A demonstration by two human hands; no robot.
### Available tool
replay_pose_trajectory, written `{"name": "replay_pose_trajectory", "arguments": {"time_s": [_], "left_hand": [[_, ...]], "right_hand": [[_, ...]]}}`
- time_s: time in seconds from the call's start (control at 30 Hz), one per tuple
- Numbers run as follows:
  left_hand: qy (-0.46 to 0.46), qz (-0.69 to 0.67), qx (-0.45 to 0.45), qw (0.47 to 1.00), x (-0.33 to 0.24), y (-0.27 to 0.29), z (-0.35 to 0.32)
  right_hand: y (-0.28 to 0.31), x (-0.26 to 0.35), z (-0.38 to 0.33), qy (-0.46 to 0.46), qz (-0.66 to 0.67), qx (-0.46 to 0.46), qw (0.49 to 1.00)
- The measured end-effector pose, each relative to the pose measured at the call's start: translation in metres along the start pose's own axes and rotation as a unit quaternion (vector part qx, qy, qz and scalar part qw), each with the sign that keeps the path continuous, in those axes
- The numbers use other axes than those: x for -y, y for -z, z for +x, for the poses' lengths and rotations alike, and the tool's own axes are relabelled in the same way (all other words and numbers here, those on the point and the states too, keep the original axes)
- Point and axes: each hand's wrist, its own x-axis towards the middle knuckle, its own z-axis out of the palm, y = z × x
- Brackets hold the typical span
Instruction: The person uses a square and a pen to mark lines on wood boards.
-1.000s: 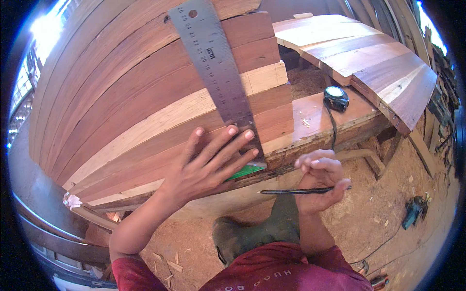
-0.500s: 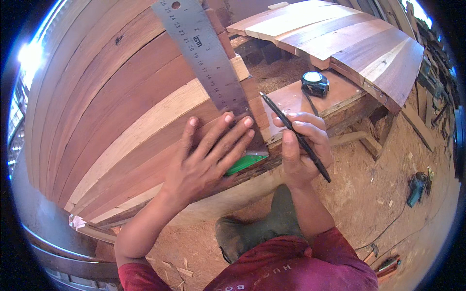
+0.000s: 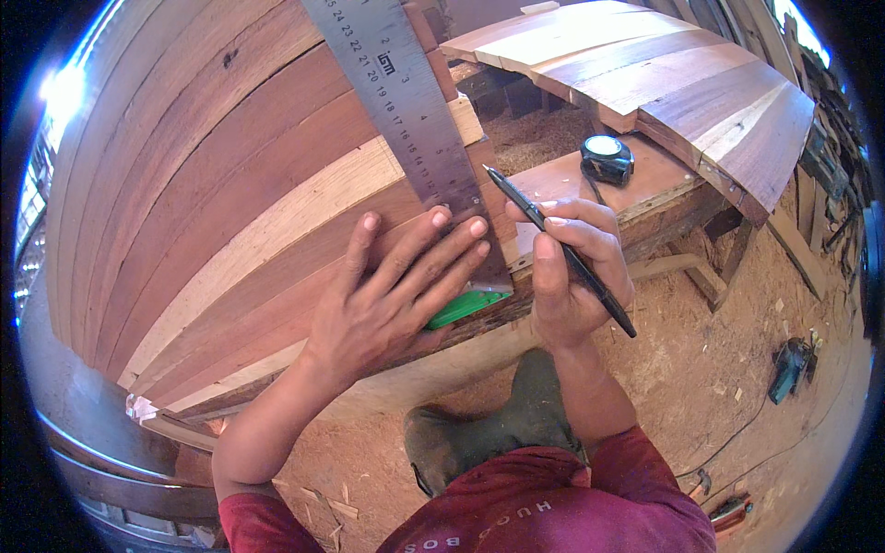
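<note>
I see left hand (image 3: 383,309), fingers spread flat, pinning the square (image 3: 406,120) to planks (image 3: 230,184); right hand (image 3: 567,267) fingers clamped on pen (image 3: 553,244).

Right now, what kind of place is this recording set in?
Most likely a woodworking yard or open workshop: stacked planks under a steel square, a sawdust-covered dirt floor, and a tape measure on the bench.

The steel square (image 3: 406,120) runs off the top edge; the left hand (image 3: 392,300) hides most of its green handle (image 3: 464,308)
</note>
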Motion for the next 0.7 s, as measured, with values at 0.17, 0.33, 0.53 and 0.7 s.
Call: {"name": "replay_pose_trajectory", "arguments": {"time_s": [0.17, 0.33, 0.53, 0.7], "left_hand": [[-0.004, 0.017, -0.01, 1.0, -0.0003, -0.0037, 0.0007], [-0.006, 0.02, -0.011, 1.0, -0.0008, -0.0036, 0.0007], [-0.012, 0.032, -0.002, 0.999, 0.0006, -0.0019, 0.0009], [-0.014, 0.031, 0.003, 0.999, 0.0014, 0.0001, 0.0017]], "right_hand": [[0.0004, -0.0003, 0.0041, 0.008, 0.001, 0.007, 1.0], [0.0032, -0.0016, 0.0047, 0.02, -0.037, 0.026, 0.999], [0.0028, -0.0016, 0.0058, 0.013, -0.026, 0.021, 0.999], [0.0028, -0.001, 0.0053, 0.014, -0.025, 0.025, 0.999]]}}
